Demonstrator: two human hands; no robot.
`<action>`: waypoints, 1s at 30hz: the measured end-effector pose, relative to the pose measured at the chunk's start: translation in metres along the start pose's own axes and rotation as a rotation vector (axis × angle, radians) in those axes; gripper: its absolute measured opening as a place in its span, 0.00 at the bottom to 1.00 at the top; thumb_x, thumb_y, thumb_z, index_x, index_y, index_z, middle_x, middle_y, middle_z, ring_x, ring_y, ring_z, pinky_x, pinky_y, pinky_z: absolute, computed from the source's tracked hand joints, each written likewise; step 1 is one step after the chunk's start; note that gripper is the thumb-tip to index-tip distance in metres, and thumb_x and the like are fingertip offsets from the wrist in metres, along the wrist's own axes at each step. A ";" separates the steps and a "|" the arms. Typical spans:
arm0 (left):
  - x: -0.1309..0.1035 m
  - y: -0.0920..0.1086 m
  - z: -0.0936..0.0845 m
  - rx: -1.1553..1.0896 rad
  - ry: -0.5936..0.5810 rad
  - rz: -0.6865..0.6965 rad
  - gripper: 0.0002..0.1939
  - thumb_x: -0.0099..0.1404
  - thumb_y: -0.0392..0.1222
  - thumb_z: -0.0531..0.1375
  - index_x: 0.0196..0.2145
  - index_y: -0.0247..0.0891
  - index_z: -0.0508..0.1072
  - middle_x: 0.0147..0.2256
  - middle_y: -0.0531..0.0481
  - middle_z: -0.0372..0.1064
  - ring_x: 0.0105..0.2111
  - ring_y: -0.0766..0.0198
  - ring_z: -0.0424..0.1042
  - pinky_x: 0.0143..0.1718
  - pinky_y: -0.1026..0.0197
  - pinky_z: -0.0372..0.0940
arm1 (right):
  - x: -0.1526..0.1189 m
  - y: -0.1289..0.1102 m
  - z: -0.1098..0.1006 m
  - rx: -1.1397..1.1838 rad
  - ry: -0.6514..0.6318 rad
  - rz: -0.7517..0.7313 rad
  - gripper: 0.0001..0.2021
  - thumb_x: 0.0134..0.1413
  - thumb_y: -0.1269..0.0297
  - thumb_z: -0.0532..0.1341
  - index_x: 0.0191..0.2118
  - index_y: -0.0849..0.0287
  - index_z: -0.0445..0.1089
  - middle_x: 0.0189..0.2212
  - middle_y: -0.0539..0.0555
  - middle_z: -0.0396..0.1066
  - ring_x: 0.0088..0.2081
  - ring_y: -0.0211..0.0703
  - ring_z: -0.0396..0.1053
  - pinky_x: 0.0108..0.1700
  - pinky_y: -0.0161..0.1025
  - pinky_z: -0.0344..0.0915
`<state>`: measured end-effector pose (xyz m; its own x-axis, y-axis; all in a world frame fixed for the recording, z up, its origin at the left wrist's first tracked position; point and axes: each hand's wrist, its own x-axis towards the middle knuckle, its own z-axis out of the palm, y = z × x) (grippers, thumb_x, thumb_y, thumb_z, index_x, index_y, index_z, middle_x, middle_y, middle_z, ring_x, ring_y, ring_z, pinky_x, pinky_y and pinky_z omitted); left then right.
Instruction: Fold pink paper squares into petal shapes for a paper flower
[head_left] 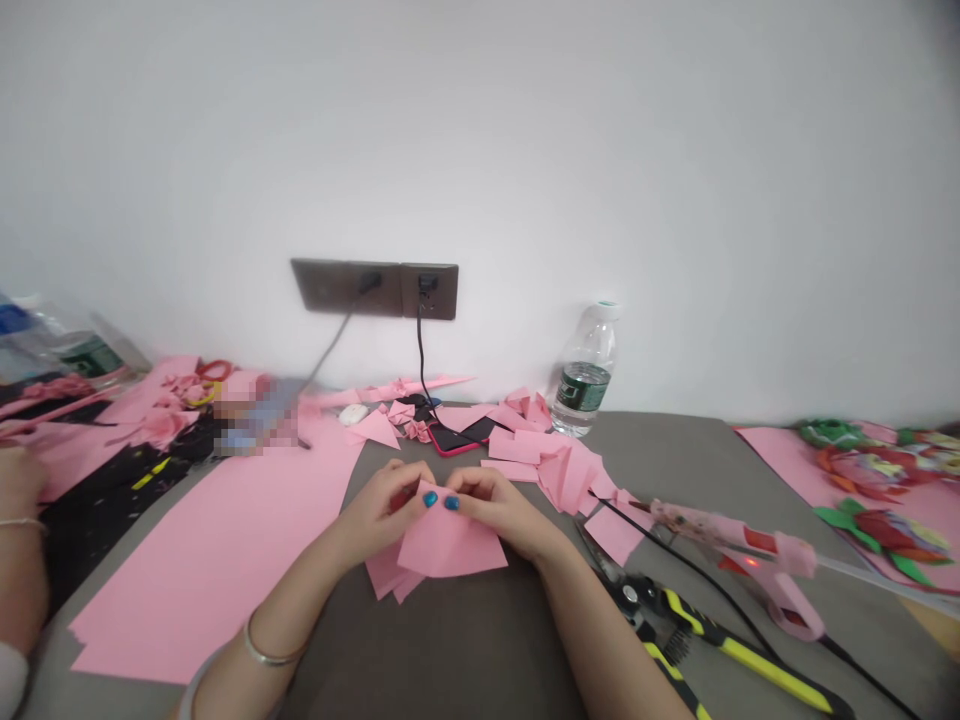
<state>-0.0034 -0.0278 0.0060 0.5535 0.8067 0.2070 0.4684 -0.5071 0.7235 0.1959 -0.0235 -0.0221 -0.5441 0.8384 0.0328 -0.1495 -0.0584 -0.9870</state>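
Observation:
A square of pink paper (454, 545) with creases across it is pinched along its top edge between both hands. My left hand (386, 508) grips it at the top left, the thumb pressed flat on the front face. Close beside it, my right hand (510, 508) pinches the same sheet at the top right, thumb also in front. The fingers behind the paper are partly hidden. More pink paper pieces (384, 572) lie under and behind the sheet, on the grey table.
To the left lie large pink sheets (225, 550); another person's arm (21, 550) is at the far left. A phone (457, 437), water bottle (586, 375) and paper scraps (566, 475) sit behind. On the right are pruning shears (637, 597), a glue gun (772, 570) and paper flowers (892, 530).

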 end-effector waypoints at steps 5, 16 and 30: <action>0.001 -0.002 0.000 -0.053 0.010 -0.033 0.12 0.66 0.45 0.52 0.26 0.38 0.62 0.24 0.56 0.57 0.26 0.65 0.57 0.31 0.62 0.52 | 0.000 -0.001 0.001 0.007 0.026 -0.030 0.13 0.51 0.54 0.67 0.28 0.60 0.73 0.25 0.48 0.64 0.29 0.36 0.57 0.32 0.34 0.52; 0.000 -0.005 0.002 0.072 -0.029 0.025 0.14 0.67 0.45 0.51 0.26 0.39 0.66 0.21 0.55 0.59 0.25 0.63 0.54 0.33 0.60 0.53 | 0.000 -0.003 0.003 -0.041 -0.025 -0.041 0.14 0.53 0.54 0.65 0.28 0.60 0.72 0.24 0.47 0.63 0.29 0.37 0.57 0.32 0.35 0.51; 0.002 -0.007 0.001 0.025 0.190 -0.092 0.15 0.66 0.49 0.53 0.24 0.39 0.61 0.22 0.55 0.57 0.25 0.64 0.58 0.27 0.63 0.54 | 0.006 0.005 0.005 0.200 0.227 -0.006 0.15 0.44 0.55 0.71 0.37 0.56 0.74 0.32 0.50 0.72 0.32 0.39 0.66 0.34 0.34 0.59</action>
<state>-0.0044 -0.0226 0.0003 0.3685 0.8917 0.2629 0.5296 -0.4337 0.7290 0.1877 -0.0215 -0.0264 -0.3479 0.9373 -0.0198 -0.3239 -0.1399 -0.9357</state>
